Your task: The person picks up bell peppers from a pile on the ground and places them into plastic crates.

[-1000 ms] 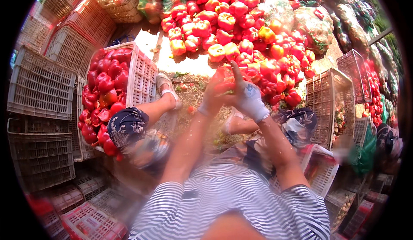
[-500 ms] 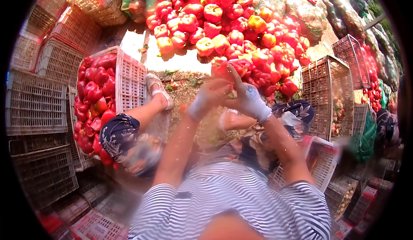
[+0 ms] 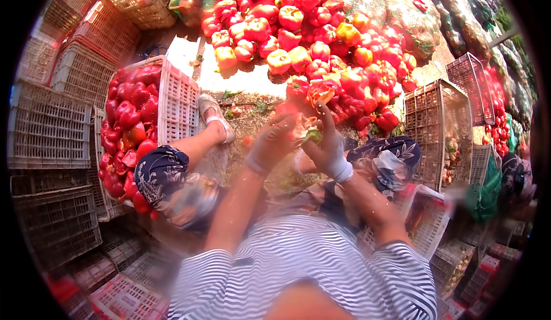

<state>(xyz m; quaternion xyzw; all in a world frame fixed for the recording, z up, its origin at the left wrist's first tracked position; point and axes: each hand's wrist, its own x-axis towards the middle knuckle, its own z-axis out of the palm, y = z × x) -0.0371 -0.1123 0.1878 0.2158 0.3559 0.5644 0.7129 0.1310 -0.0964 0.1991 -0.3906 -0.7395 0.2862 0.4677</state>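
Note:
Both my hands wear pale gloves and meet over the ground between my legs. My left hand (image 3: 271, 143) is closed around a red bell pepper (image 3: 294, 118), which motion blurs. My right hand (image 3: 330, 152) pinches a pale and green pepper core (image 3: 313, 135) at the pepper's near right side. Whether the core is fully free of the pepper I cannot tell. Just beyond my fingers spreads a big heap of red bell peppers (image 3: 290, 19), a few tinged yellow. At my left a white crate (image 3: 179, 99) is tipped toward the side, full of hollowed-looking red peppers (image 3: 131, 119).
Stacked plastic crates (image 3: 49, 125) line the left side. An upright brown crate (image 3: 423, 128) stands on the right, with a white crate (image 3: 427, 219) by my right hip. Filled mesh sacks (image 3: 414, 22) lie behind the heap. My left foot (image 3: 215, 116) rests beside the tipped crate.
My right hand's fingers have curled down from a raised position to the pepper. The pale and green core now shows more between my hands. The view has shifted slightly.

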